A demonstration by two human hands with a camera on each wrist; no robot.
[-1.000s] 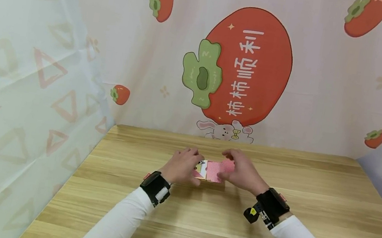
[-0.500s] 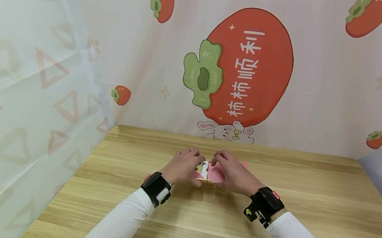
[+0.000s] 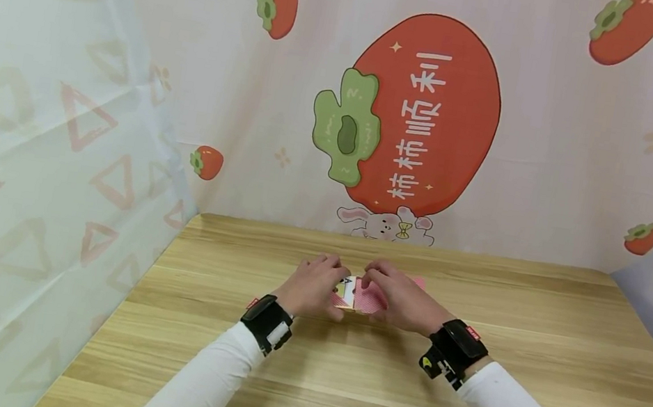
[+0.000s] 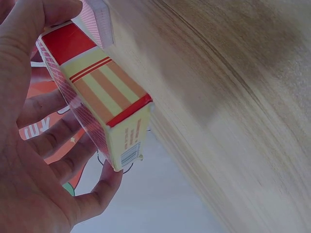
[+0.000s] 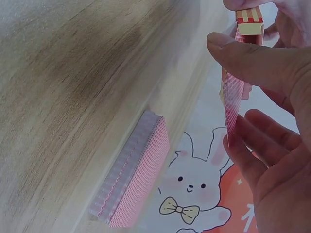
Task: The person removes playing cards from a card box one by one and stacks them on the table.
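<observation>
And here's the left hand (image 3: 309,287), thumb and fingers curled round a card box (image 4: 99,82), gripping it by its edges, striped side and barcode end on show in the left wrist view! Over to the right hand (image 3: 409,302): thumb on one side, fingers behind, pinching a pink-patterned piece (image 5: 233,99) right up against the box; card or flap, I can't tell. The box sits between the two hands, above the counter (image 3: 337,388) or touching it, hard to call. Fingers cover both its ends from the head camera. Just beside, a deck (image 5: 141,179) lies on the counter, pink back showing, mostly blocked from above by the right hand. Beyond, the cloth backdrop (image 3: 551,181) with its printed rabbit (image 5: 192,187) and big red persimmon (image 3: 452,124)!
</observation>
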